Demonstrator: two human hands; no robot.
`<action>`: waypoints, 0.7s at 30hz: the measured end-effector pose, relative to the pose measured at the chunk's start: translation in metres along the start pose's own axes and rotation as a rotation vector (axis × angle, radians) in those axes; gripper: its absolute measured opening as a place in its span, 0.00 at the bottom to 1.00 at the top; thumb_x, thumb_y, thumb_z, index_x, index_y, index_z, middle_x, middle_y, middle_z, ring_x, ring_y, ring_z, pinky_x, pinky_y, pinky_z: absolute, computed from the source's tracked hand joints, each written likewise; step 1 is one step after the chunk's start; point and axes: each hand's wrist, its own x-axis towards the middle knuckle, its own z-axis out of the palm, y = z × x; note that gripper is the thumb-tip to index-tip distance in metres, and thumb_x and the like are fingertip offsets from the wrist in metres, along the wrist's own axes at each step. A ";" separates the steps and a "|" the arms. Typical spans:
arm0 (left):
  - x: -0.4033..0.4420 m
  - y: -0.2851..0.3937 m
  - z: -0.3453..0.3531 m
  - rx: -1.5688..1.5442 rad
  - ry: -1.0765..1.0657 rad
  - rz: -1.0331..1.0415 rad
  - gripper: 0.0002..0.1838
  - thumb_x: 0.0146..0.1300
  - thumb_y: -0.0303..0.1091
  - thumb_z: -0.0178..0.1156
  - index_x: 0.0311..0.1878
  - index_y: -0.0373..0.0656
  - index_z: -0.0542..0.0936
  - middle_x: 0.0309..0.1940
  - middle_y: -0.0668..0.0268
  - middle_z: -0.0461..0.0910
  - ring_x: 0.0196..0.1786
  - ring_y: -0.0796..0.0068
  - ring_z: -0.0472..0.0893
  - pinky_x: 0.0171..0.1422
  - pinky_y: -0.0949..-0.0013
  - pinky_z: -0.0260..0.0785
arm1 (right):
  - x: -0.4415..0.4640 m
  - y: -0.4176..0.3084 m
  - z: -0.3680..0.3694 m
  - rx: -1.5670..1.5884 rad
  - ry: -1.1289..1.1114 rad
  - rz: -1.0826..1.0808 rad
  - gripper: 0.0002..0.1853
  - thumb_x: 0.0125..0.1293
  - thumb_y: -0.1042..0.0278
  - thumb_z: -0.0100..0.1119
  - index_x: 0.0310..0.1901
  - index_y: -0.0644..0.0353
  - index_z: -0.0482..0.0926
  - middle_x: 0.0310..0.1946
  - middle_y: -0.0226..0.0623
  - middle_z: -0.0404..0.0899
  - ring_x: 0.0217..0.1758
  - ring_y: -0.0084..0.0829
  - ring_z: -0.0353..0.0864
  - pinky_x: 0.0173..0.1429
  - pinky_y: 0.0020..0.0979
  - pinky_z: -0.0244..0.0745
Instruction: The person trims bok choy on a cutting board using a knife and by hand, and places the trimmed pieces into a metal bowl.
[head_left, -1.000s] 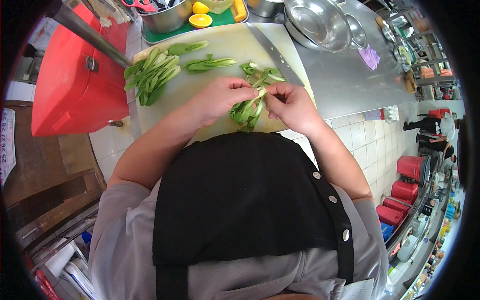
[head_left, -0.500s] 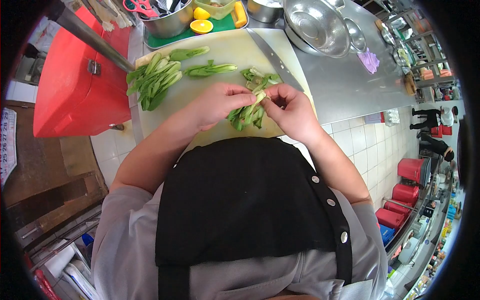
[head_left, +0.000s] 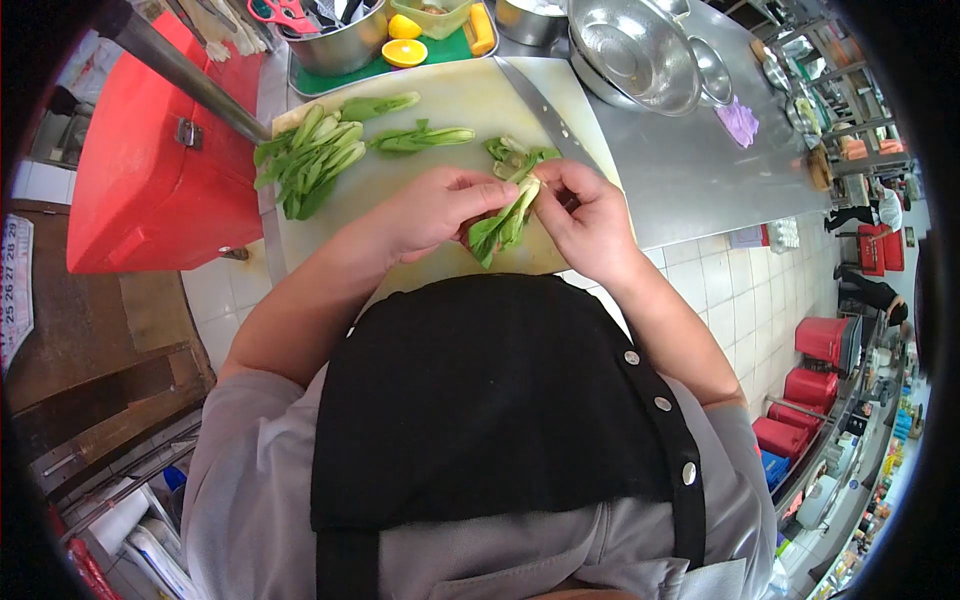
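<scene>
A bok choy (head_left: 505, 225) is held over the near right part of the cutting board (head_left: 455, 90), pinched by the closed fingers of the left hand (head_left: 442, 208) and right hand (head_left: 592, 220). It is slanted: pale end far, by the right fingers; leaves near, by the left.

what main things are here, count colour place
table: one, silver, under board
board: one, pale, on table
held greens: one bunch, green, centre
piled greens: several, green, on board
loose greens: two, green, on board
leaves: some, green, on board
knife: one, silver, on board
tray: one, green, beyond board
citrus: two, yellow, on tray
pots: two, silver, beyond board
bowls: several, silver, on table
cloth: one, purple, on table
box: one, red, left
apron: one, black, worn
left hand: one, bare, holding greens
right hand: one, bare, holding greens
</scene>
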 end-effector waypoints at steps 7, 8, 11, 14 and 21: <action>-0.002 0.007 -0.003 0.069 0.028 0.012 0.16 0.78 0.42 0.58 0.53 0.39 0.85 0.40 0.69 0.85 0.41 0.84 0.80 0.47 0.73 0.73 | 0.001 0.006 -0.001 0.044 -0.048 -0.052 0.14 0.70 0.77 0.64 0.55 0.63 0.82 0.40 0.35 0.83 0.38 0.21 0.82 0.45 0.25 0.79; -0.002 0.008 -0.002 0.182 0.042 0.035 0.16 0.78 0.41 0.58 0.54 0.38 0.85 0.40 0.68 0.85 0.42 0.83 0.80 0.48 0.73 0.73 | 0.002 0.005 -0.003 -0.023 -0.063 -0.003 0.14 0.70 0.76 0.64 0.56 0.63 0.83 0.40 0.36 0.83 0.39 0.22 0.83 0.45 0.26 0.79; -0.002 0.005 -0.006 0.552 0.089 0.177 0.18 0.77 0.41 0.59 0.57 0.37 0.84 0.42 0.67 0.86 0.44 0.81 0.81 0.51 0.73 0.74 | 0.003 0.009 -0.012 -0.162 -0.046 0.099 0.15 0.70 0.74 0.65 0.57 0.62 0.83 0.41 0.36 0.84 0.39 0.24 0.83 0.47 0.28 0.80; -0.009 0.020 -0.021 0.799 0.176 0.204 0.19 0.77 0.41 0.59 0.59 0.36 0.83 0.44 0.66 0.87 0.46 0.78 0.82 0.54 0.72 0.74 | 0.004 0.029 -0.029 -0.137 0.077 0.133 0.13 0.70 0.72 0.64 0.55 0.61 0.85 0.40 0.37 0.86 0.38 0.26 0.83 0.48 0.28 0.79; -0.016 0.037 -0.054 0.777 0.396 0.347 0.16 0.76 0.39 0.58 0.51 0.36 0.86 0.42 0.65 0.88 0.46 0.75 0.84 0.55 0.70 0.75 | -0.001 0.028 -0.058 -0.488 0.134 0.110 0.10 0.68 0.70 0.65 0.49 0.60 0.87 0.42 0.42 0.85 0.42 0.37 0.86 0.50 0.33 0.81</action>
